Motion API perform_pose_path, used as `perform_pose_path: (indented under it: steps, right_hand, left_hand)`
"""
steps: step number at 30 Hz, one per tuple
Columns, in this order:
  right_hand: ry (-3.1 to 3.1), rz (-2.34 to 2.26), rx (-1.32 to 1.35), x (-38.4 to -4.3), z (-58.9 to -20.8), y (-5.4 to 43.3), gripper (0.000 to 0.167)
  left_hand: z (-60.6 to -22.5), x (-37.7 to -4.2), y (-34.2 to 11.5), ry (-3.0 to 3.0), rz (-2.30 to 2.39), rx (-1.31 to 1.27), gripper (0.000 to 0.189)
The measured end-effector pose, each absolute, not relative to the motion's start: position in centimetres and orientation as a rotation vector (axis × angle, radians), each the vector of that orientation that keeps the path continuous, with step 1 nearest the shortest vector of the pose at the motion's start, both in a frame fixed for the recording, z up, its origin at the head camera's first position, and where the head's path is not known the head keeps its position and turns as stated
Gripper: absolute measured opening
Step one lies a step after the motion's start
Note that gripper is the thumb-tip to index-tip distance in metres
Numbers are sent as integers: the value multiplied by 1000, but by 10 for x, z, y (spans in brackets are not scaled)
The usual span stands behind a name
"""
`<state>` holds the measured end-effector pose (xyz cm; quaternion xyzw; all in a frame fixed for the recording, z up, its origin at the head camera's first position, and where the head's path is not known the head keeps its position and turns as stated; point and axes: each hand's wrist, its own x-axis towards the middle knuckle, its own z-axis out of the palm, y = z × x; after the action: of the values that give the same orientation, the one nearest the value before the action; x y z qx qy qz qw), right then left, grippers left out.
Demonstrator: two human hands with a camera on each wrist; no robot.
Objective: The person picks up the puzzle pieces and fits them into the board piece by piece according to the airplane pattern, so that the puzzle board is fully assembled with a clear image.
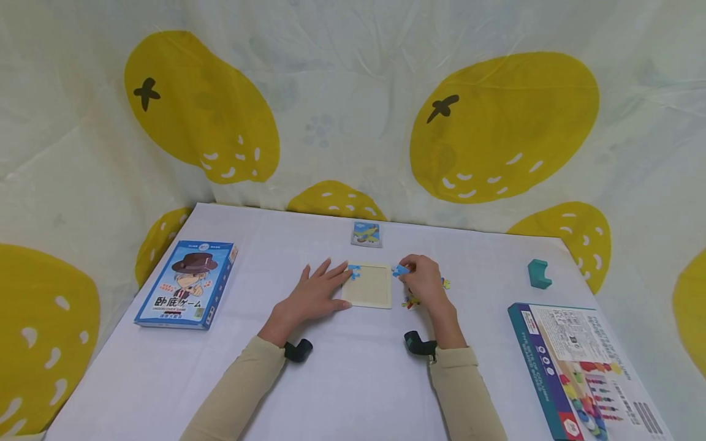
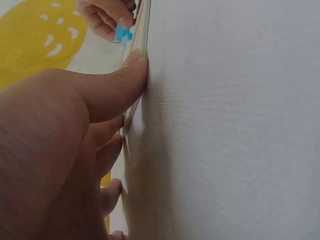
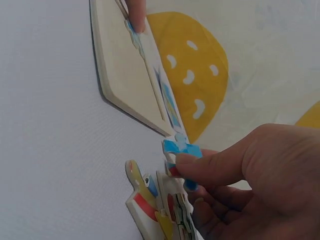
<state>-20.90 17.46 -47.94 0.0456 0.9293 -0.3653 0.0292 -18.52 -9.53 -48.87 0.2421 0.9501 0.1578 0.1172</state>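
Note:
A shallow wooden puzzle tray lies between the two hands, with one blue jigsaw piece in its far left corner. My left hand has its fingers spread; its index fingertip touches that corner and its thumb rests at the tray's near left edge. Just off the tray's right side, my right hand pinches another blue jigsaw piece, marked with a little red, between thumb and fingers. Under and beside the right hand sits a pile of colourful jigsaw pieces, partly hidden in the head view.
A small picture card with a yellow plane lies beyond the tray. At the left is a blue game box. A large board-game box lies at the right, with a green notched block behind it. A patterned curtain hangs behind the table.

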Motion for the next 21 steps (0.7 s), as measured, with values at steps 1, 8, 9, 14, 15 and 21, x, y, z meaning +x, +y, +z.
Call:
perform_pose_path:
  steps: [1, 8, 9, 14, 15, 21]
  right_hand:
    - [2856, -1140, 140, -209, -479, 175, 23]
    - [2858, -1240, 84, -209, -482, 178, 21]
    - [2866, -1248, 79, -209, -482, 179, 21]
    - [2856, -1299, 66, -209, -482, 177, 21]
    - [2856, -1306, 57, -209, -482, 176, 21]
    - [2875, -1326, 15, -209, -481, 167, 16]
  left_hand:
    - [-488, -185, -95, 2779, 463, 707, 76]
    - [-487, -184, -95, 2785, 458, 700, 76]
    - [-487, -184, -95, 2786, 459, 702, 76]
    - [-488, -185, -95, 2781, 453, 700, 76]
    - [-488, -185, -95, 2781, 449, 699, 77]
    - [-490, -185, -95, 2786, 443, 688, 77]
